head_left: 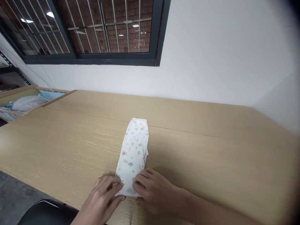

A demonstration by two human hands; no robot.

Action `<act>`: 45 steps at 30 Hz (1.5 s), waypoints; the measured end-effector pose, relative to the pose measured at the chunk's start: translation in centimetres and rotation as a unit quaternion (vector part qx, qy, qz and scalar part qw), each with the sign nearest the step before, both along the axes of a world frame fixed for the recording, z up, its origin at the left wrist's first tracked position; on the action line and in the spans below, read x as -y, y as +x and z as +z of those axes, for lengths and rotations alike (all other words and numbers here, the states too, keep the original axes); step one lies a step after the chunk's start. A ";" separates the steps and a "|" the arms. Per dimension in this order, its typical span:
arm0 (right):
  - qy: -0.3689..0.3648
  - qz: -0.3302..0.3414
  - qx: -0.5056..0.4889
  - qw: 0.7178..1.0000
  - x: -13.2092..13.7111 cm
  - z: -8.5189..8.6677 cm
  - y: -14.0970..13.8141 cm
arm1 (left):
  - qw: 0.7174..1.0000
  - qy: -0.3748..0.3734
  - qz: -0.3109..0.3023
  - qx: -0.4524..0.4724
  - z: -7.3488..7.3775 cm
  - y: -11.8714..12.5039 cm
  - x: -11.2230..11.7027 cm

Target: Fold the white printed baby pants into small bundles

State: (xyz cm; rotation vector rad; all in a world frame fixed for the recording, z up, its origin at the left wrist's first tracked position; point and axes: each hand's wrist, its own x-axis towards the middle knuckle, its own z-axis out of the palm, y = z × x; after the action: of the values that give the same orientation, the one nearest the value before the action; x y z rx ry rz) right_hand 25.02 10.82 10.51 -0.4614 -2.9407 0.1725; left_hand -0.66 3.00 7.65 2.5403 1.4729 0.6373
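A small pair of white pants point(134, 147), printed with green and pink motifs, lies folded lengthwise on the wooden table. Its narrow near end points towards me, and a small fabric corner sticks out on its right side. My left hand point(102, 195) has its thumb and fingers closed on the near left corner. At the near right corner, the curled fingers of my right hand point(156, 190) grip the edge and cover part of it. The far end of the fabric rests flat, with neither hand on it.
The light wooden tabletop point(70, 140) meets a white wall point(206, 53) at the back. A dark-framed barred window point(117, 59) is above. At far left is a wooden bin point(59, 99) holding blue and white fabric. A black chair point(48, 214) stands at the near left.
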 end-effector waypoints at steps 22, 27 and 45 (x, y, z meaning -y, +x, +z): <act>-0.208 -0.112 -0.091 0.967 0.4 5.1 3.0 | 0.994 -0.029 -0.077 0.070 6.1 1.2 -1.1; -0.237 -0.184 -0.219 0.928 -4.1 5.9 2.8 | 0.996 0.035 -0.031 0.077 8.7 1.7 -6.3; -0.124 -0.372 -0.220 0.893 -20.2 -2.1 -2.4 | 0.980 0.011 0.136 -0.146 5.2 4.9 -24.6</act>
State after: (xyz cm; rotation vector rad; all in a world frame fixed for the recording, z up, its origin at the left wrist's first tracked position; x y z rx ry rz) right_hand 22.57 31.00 8.37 -1.3374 -2.1236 0.4747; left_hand 4.19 27.64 12.85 2.5567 1.9413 0.3183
